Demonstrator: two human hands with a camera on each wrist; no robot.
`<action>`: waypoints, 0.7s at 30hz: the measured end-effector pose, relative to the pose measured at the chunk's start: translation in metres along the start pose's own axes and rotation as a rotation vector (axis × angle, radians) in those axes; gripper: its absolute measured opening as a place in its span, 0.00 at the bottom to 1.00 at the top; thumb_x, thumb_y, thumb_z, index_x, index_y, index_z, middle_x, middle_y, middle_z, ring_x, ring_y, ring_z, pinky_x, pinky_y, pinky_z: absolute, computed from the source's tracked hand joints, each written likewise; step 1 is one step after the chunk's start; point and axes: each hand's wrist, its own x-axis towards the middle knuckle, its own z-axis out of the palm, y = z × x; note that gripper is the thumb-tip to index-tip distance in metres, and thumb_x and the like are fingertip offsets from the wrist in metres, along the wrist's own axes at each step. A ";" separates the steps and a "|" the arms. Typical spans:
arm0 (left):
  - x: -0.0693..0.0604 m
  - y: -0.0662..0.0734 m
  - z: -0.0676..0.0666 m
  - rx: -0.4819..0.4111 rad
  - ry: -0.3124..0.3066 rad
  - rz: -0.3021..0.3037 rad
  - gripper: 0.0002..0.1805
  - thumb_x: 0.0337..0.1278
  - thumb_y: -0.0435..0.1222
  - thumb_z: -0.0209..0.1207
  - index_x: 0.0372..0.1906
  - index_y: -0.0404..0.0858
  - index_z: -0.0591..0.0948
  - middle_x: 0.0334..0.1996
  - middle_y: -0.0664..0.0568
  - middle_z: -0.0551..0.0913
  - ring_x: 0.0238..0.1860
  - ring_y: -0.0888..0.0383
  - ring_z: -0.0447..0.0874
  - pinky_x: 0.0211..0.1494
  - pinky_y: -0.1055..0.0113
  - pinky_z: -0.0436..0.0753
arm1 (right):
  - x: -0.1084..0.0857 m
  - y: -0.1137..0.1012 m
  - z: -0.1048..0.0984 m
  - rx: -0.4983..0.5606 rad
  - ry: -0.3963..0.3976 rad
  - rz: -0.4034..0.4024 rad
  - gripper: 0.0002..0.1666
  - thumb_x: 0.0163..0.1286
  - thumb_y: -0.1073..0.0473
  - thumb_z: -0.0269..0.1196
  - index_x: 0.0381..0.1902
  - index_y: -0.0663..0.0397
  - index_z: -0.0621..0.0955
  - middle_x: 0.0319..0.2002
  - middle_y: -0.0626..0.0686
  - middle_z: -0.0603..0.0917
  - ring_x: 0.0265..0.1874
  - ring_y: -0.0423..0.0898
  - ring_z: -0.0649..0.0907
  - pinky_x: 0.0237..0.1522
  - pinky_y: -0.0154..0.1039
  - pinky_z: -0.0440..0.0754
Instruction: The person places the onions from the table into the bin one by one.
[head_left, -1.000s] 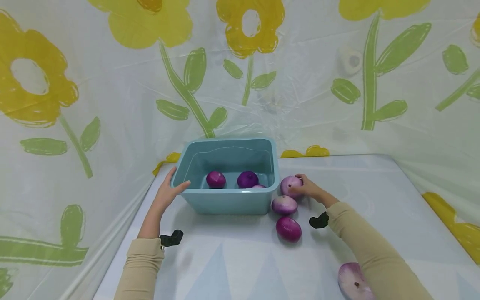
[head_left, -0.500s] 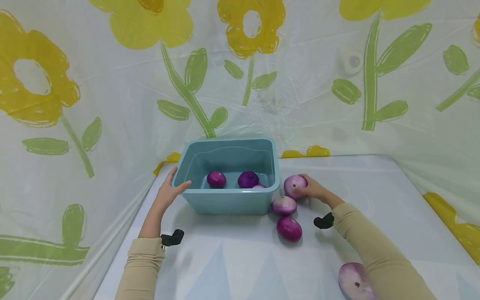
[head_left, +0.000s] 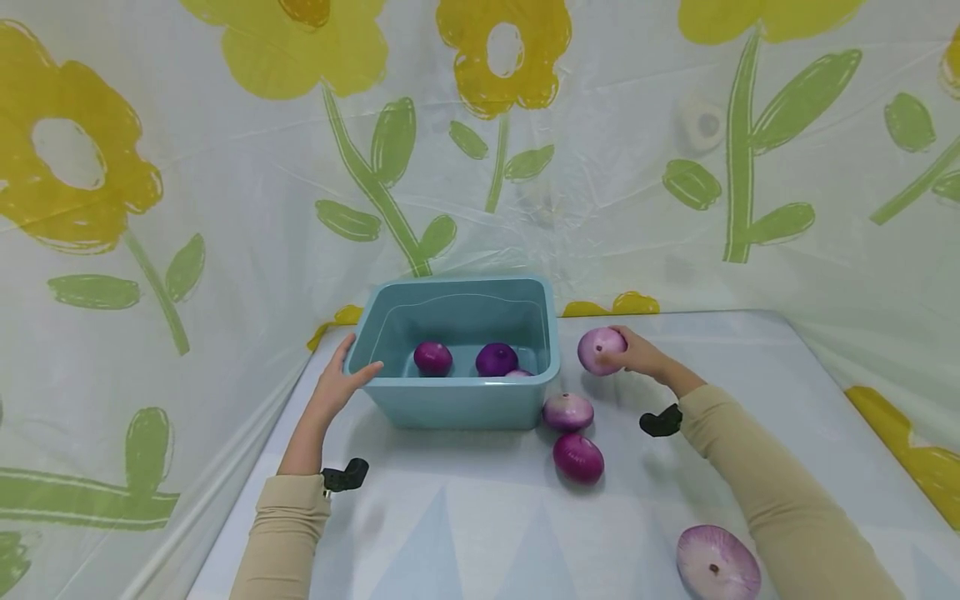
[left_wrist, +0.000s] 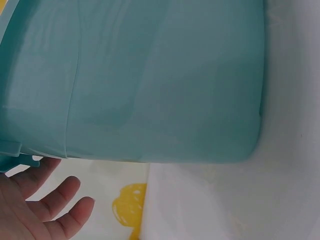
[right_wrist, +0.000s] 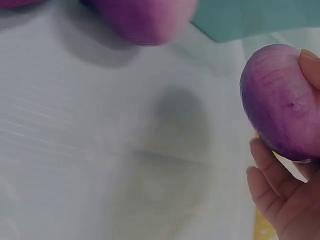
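Note:
Pinched in my right hand point(head_left: 637, 353) is a pale purple onion point(head_left: 597, 350), held to the right of the blue-green bin point(head_left: 457, 406). The right wrist view shows this onion point(right_wrist: 280, 102) between the thumb and the fingers of the hand point(right_wrist: 295, 205), above the table. My left hand point(head_left: 336, 387) is at the bin's left end, fingers spread along the rim. In the left wrist view the hand point(left_wrist: 45, 205) has loosely extended fingers beside the bin wall point(left_wrist: 150, 90). Inside the bin lie a magenta onion point(head_left: 432, 358), a dark purple onion point(head_left: 496, 359) and a partly hidden paler one point(head_left: 519, 373).
A pale purple onion point(head_left: 568, 412) and a magenta onion point(head_left: 578, 458) lie by the bin's right front corner. Another pale onion point(head_left: 717, 562) lies near the front, beside the right sleeve. A flowered sheet point(head_left: 615, 208) hangs behind the table point(head_left: 465, 517).
My right hand has moved right and up with the pale onion, away from the bin and the onion beside it. The left hand and the bin have stayed put.

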 end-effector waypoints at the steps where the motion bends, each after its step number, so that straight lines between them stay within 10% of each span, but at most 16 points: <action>1: 0.000 0.000 0.000 0.002 -0.002 0.000 0.51 0.53 0.57 0.55 0.72 0.50 0.37 0.71 0.39 0.44 0.68 0.36 0.47 0.63 0.36 0.55 | 0.000 -0.003 -0.003 -0.004 0.003 -0.003 0.45 0.63 0.47 0.57 0.67 0.66 0.51 0.61 0.70 0.62 0.55 0.62 0.68 0.48 0.50 0.75; 21: -0.001 0.001 -0.001 0.001 -0.007 0.011 0.50 0.54 0.56 0.55 0.72 0.50 0.37 0.71 0.39 0.44 0.68 0.37 0.46 0.63 0.37 0.55 | 0.002 -0.076 -0.050 -0.147 0.018 -0.097 0.44 0.62 0.49 0.60 0.66 0.63 0.52 0.60 0.68 0.63 0.57 0.63 0.66 0.57 0.60 0.67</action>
